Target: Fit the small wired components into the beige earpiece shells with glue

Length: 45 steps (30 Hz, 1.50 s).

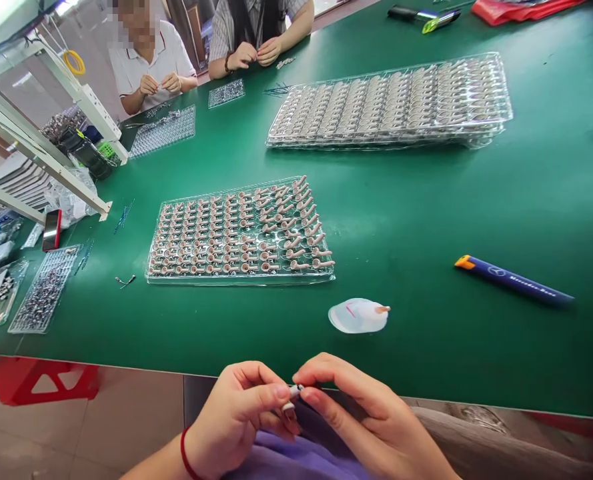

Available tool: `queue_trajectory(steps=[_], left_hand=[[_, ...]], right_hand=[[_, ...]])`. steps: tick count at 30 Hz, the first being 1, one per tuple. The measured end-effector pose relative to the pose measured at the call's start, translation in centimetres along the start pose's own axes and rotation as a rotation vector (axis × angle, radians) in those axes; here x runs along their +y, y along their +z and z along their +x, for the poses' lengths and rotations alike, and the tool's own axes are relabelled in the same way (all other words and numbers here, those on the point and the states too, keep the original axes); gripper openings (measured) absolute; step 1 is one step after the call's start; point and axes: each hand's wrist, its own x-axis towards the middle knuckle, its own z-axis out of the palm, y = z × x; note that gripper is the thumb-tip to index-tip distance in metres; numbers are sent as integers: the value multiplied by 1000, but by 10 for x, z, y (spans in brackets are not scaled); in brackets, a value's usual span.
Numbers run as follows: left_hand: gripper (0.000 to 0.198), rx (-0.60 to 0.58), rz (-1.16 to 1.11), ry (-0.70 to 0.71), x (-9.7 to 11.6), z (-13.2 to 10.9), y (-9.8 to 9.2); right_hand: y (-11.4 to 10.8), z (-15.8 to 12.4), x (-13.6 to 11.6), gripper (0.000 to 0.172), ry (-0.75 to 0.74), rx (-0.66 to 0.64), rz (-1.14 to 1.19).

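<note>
Both hands meet just below the green table's point(426, 347) near edge: the left hand point(236, 420) and right hand point(371, 420) pinch one tiny white part point(295, 389) between their fingertips. Just past them lies a small clear bag point(356, 317). Farther back sits a clear tray point(241, 230) full of little pink parts.

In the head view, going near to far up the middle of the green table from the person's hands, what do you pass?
Small part pinched between left hand and right hand → white bottle lying down → clear tray of pinkish parts → stacked trays → co-workers' hands.
</note>
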Motion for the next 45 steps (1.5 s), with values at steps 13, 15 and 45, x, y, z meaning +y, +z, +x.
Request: queue_trajectory(steps=[13,15,45], left_hand=[[33,15,145,206,-1,-6,3],[30,15,148,226,-1,-7,3],[10,-93,243,378,-10,-3,-9]], right_hand=[[3,-7,4,9,-4,36,130],[4,-8,4,9,-21,52,146],[13,-13,9,15,-59,64,149]])
